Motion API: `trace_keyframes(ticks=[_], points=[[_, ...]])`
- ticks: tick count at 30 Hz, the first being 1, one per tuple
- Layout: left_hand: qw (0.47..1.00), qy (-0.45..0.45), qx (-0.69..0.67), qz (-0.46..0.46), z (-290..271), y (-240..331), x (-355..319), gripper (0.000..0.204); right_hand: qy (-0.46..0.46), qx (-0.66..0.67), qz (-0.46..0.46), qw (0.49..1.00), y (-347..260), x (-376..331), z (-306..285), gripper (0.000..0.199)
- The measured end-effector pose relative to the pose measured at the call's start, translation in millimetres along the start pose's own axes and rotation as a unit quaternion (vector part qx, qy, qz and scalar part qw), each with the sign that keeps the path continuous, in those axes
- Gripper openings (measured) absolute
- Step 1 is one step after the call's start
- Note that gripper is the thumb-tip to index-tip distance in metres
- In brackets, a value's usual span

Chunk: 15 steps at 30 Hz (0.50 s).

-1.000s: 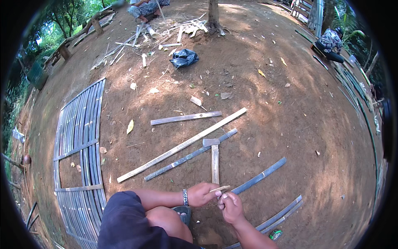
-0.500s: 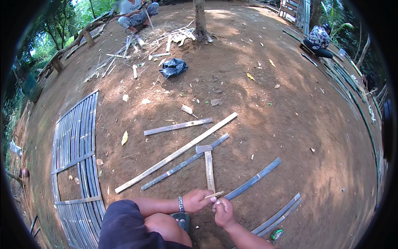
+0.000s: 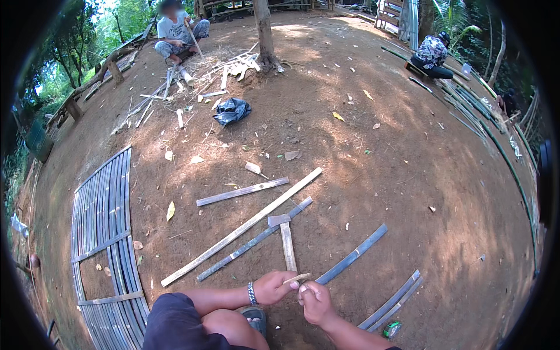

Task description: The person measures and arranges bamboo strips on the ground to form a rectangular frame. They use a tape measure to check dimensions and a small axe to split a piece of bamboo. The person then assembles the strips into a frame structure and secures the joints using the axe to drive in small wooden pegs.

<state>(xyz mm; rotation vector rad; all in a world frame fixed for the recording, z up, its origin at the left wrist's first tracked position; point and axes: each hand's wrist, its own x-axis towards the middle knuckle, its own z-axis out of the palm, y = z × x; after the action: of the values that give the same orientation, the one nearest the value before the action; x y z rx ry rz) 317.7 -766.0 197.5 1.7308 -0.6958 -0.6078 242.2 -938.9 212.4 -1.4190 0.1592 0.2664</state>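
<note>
My left hand (image 3: 274, 287), with a bracelet at its wrist, is closed on a small thin tan piece (image 3: 299, 278), a sliver or dried strip; its exact kind is unclear. Against it, my right hand (image 3: 315, 303) is pinched, fingertips meeting the left ones at the piece's lower end. What else the right fingers hold is too small to make out. Just beyond the hands lies a hatchet (image 3: 287, 245), its metal head resting across a dark bamboo slat (image 3: 254, 239). Another dark bamboo strip (image 3: 353, 254) stretches away from beside my right hand.
A pale long slat (image 3: 242, 227) and a short slat (image 3: 242, 192) lie ahead. Left is a bamboo slat panel (image 3: 100, 204). Two strips (image 3: 389, 300) and a green tape measure (image 3: 391, 329) lie right. Beyond are a black bag (image 3: 232, 111), a tree and two seated people (image 3: 178, 35).
My view has tipped up slightly and swung right, so more of the far person shows. Both hands stay together around the small tan piece, with only slight finger movement.
</note>
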Motion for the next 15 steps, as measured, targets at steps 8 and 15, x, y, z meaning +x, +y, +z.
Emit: trace_keyframes(ticks=[8, 15], points=[[1.000, -0.006, 0.004, 0.002, 7.1, -13.8, -6.7, 0.038, -0.004, -0.055, -0.024, 0.998, 11.6, -6.6, -3.2, 0.025], [0.996, -0.068, 0.059, -0.016, 3.0, -9.5, -6.5, 0.036, -0.002, -0.100, -0.059, 0.993, 22.3, -11.0, -5.0, 0.025]])
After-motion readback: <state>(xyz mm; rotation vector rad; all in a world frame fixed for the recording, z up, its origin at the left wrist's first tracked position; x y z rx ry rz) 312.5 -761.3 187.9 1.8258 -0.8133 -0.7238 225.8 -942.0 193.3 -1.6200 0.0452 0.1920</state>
